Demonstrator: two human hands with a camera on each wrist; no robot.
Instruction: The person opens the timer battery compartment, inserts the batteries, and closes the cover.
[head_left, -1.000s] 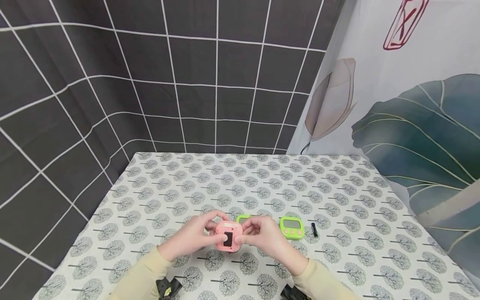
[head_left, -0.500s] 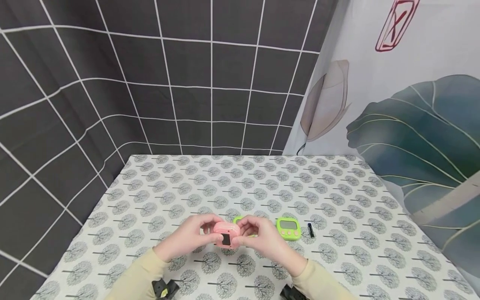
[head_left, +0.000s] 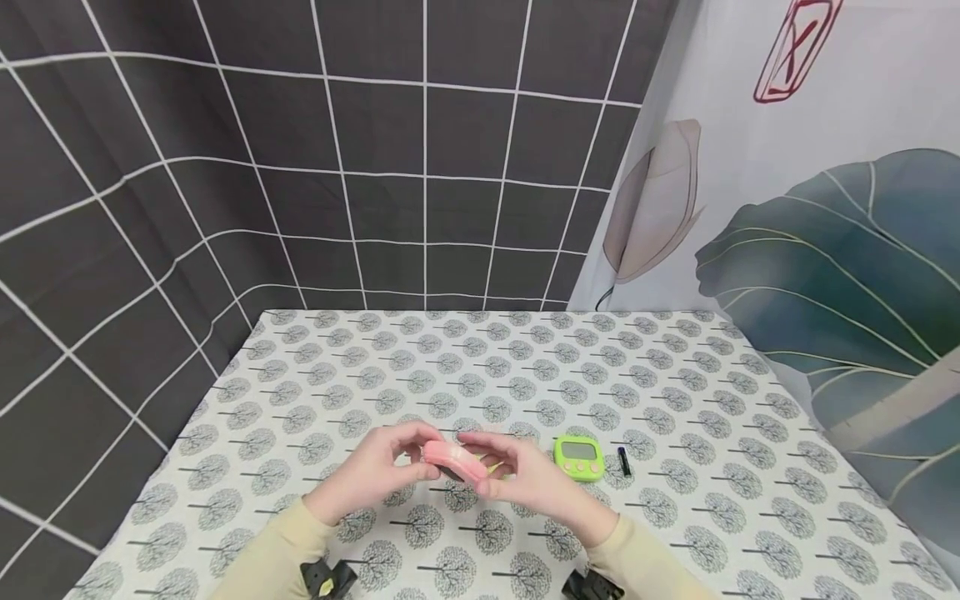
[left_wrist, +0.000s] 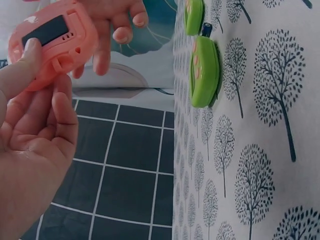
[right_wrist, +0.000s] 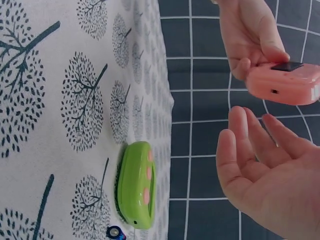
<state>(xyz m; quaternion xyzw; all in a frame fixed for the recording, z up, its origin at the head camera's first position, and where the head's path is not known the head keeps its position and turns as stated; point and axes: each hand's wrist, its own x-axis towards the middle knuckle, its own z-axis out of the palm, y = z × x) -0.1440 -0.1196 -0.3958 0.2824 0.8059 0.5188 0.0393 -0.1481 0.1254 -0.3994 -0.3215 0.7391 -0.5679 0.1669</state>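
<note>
My left hand (head_left: 381, 473) holds a pink digital timer (head_left: 454, 460) above the table, pinching one end between thumb and fingers. In the left wrist view the timer's back shows a black rectangular patch, and the left thumb lies against it. My right hand (head_left: 531, 477) is at the timer's other end, its fingers extended and spread apart from the case in the right wrist view. In the head view the right thumb appears to touch the pink edge. On the table to the right lies a green timer (head_left: 579, 458). A second green timer (left_wrist: 194, 16) shows in the left wrist view.
Beside the green timer lies a small dark battery (head_left: 624, 462). The table (head_left: 360, 350) wears a tree-print cloth. A dark gridded curtain (head_left: 382, 208) hangs behind and to the left, and a white leaf-patterned one (head_left: 817, 250) at the right.
The pink timer has tipped, so its top edge now faces the head camera instead of its back. The right fingers have straightened and loosened. The green timer behind them is now hidden there.
</note>
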